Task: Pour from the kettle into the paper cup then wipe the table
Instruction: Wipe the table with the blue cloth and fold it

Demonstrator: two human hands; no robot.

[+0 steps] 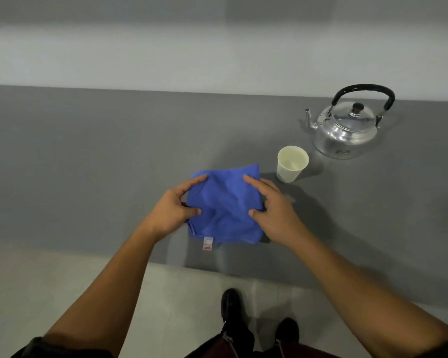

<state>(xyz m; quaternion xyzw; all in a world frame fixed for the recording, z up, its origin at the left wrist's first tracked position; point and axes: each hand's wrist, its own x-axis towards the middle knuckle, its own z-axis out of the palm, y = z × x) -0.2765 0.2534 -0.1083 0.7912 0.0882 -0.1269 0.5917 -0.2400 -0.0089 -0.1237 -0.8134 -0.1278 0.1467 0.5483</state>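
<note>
My left hand (172, 209) and right hand (274, 210) lay spread, flanking the folded blue cloth (224, 205) — fingertips on it, gripping nothing, both equally near.

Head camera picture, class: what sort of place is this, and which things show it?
Probably a bare staged workspace, not a home kitchen: a plain grey table against a blank pale wall, holding only a shiny metal kettle, a white paper cup and a folded blue cloth.
</note>
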